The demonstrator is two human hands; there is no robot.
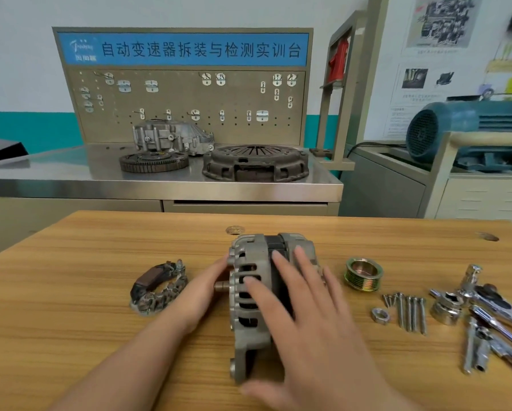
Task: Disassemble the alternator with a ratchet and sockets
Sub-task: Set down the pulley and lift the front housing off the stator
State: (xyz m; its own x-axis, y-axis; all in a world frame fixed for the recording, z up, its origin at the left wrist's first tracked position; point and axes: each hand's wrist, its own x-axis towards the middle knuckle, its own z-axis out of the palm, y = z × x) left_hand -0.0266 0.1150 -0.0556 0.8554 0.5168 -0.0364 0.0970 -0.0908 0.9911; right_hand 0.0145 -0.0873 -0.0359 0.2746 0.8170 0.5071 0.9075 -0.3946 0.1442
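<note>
Precariously, the alternator lies mid-frame on the surface, right hand fingers splayed flat over it, left hand grip unclear; prised unevenly, it could roll into the bolts lower right.

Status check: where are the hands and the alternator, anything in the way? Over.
Right hand open, flat on alternator. Left hand against its shaft end, grip unclear. Pulley, nut, bolts already off, lying clear to the right.
</note>
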